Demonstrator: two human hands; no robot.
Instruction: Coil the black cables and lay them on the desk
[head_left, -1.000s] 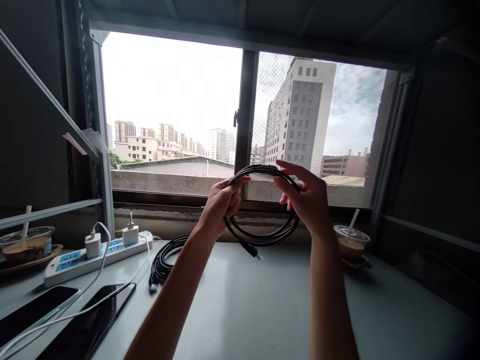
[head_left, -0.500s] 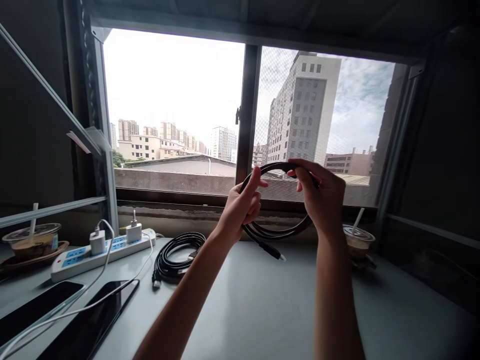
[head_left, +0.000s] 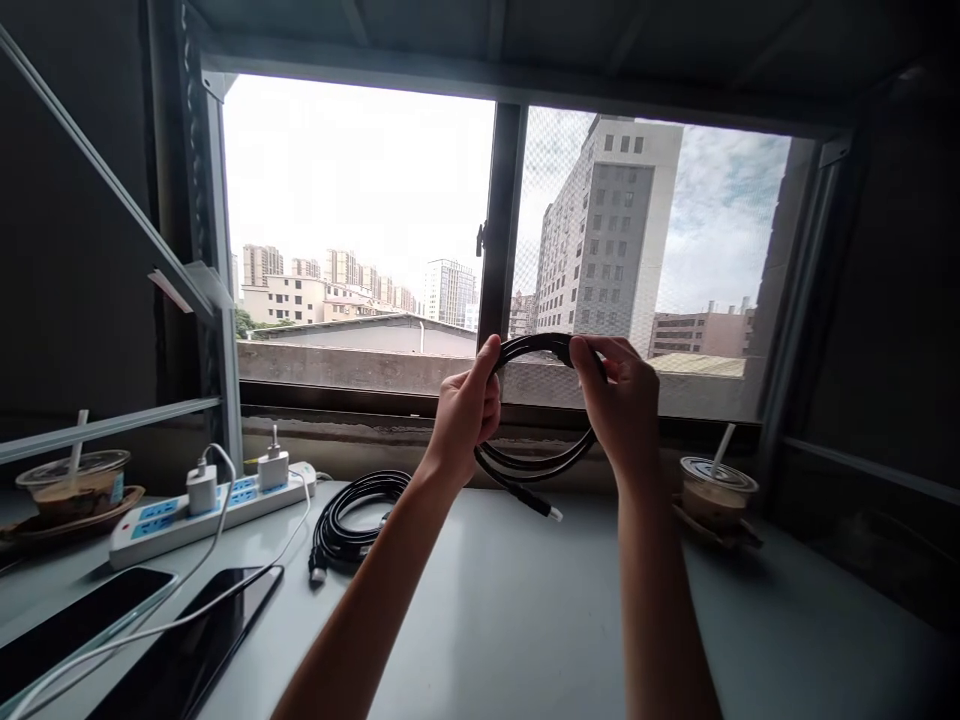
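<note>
A black cable (head_left: 551,470) hangs in loops above the table, held up by both hands in front of the window. My left hand (head_left: 469,410) is closed round the left side of the loops, thumb on top. On the upper right of the coil, my right hand (head_left: 615,390) pinches the strands. One plug with a pale tip (head_left: 553,513) dangles below the loops, between the hands. A second coiled black cable (head_left: 341,525) lies on the table beyond my left forearm, its plug pointing toward me.
A white power strip (head_left: 225,525) with two chargers stands at the left. White charging cords run near two dark phones (head_left: 195,640) (head_left: 75,620). Lidded drink cups with straws stand at far left (head_left: 75,490) and right (head_left: 716,490). Metal shelf posts frame the window.
My right hand has moved left along the loops, closer to my left hand. My left thumb and fingers have closed more firmly round the cable. The view has shifted slightly.
</note>
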